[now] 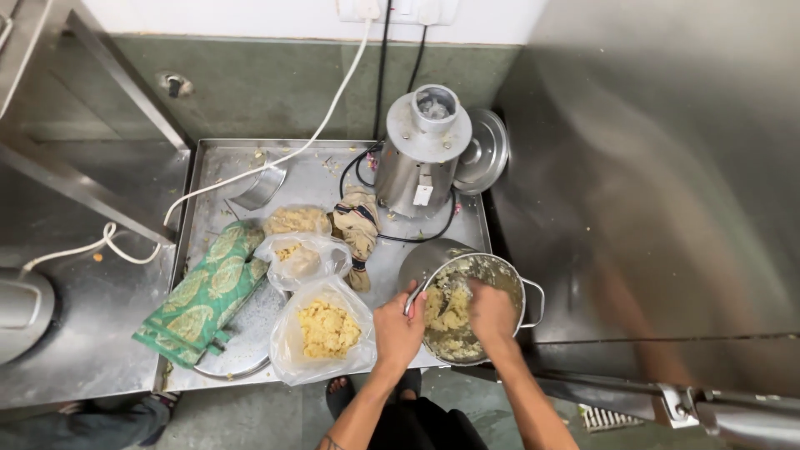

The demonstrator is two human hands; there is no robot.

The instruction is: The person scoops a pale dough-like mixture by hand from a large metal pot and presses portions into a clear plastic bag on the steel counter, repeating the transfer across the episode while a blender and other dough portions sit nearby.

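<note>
Steel pot (508,279) sits at the near right corner of the tray (217,158), holding pale yellow mash (446,312). Left hand (398,332) closes on the pot's near-left handle, fingers wrapped and thumb over the rim. Right hand (492,312) is down inside the pot, palm on the mash; motion blur hides the fingers, so whether they are curled around a lump or spread flat cannot be told.

Left of the pot lie two clear bags, the near bag (327,333) full of the same yellow crumble, the far bag (302,257) nearly empty. A green mitt (207,292) lies further left. A grinder (423,150) stands at the far side, cord trailing.

Judgement on working it well: keep the handle pinned so the pot does not skate off the tray edge, scrape the walls toward the middle, and keep strokes low to avoid spilling over the near rim.
</note>
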